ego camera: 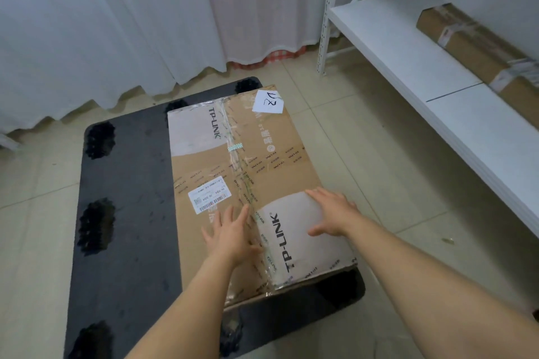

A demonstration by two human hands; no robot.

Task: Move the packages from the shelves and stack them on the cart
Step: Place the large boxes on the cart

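Observation:
A large brown TP-LINK cardboard box lies flat on the right half of the black cart deck. My left hand rests flat on the box's near end, fingers spread. My right hand lies flat on the white printed patch beside it, fingers straight. A long brown taped package lies on the white shelf at the right.
White curtains hang behind the cart. The shelf's perforated upright stands at the far right of the cart. Beige floor tiles run between cart and shelf. The cart's left half is bare black deck.

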